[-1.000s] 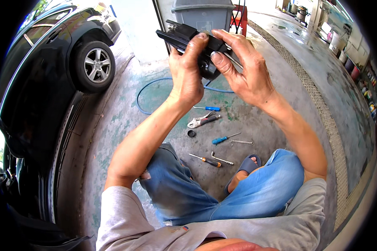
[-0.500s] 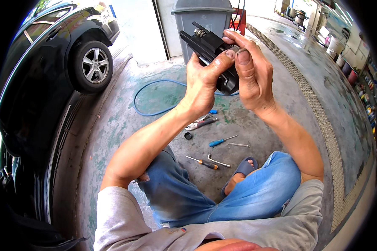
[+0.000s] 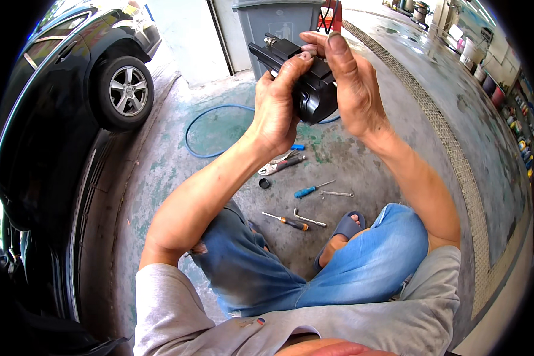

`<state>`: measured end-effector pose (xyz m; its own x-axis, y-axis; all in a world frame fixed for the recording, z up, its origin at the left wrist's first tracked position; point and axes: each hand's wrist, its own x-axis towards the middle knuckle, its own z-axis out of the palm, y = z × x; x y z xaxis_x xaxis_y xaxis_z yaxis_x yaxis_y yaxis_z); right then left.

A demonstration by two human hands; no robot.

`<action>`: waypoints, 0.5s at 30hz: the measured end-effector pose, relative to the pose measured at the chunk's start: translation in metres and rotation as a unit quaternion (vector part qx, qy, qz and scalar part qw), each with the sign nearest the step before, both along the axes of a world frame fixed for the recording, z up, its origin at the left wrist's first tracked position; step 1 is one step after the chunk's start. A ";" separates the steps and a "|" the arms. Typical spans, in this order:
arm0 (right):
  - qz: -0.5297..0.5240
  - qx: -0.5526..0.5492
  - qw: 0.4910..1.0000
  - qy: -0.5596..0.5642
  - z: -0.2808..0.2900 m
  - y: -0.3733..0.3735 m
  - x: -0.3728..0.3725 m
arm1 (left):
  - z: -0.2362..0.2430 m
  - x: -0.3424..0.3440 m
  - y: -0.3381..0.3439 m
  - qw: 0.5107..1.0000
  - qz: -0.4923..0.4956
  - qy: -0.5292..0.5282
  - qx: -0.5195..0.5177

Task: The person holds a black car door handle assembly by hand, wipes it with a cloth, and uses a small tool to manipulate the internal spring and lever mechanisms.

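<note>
Both arms raised, left fingers clasping a black part, right fingers loosely extended beside it

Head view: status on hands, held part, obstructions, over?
Bare left hand gripping glossy black, boxy part. Bare right hand alongside, thumb upright, contact unclear. Hands partly hide it.

Glossy plastic on the held part; matt plastic on the far bin; shiny paint on the left car; rough-looking concrete for the floor; worn denim for the jeans.
</note>
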<state>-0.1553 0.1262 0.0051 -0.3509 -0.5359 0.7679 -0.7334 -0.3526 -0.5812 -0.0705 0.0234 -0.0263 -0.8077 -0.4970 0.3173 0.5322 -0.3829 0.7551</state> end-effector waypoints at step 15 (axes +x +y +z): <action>0.038 -0.073 0.981 -0.173 -0.006 -0.002 -0.017 | -0.001 -0.004 0.013 0.999 0.016 0.018 -0.039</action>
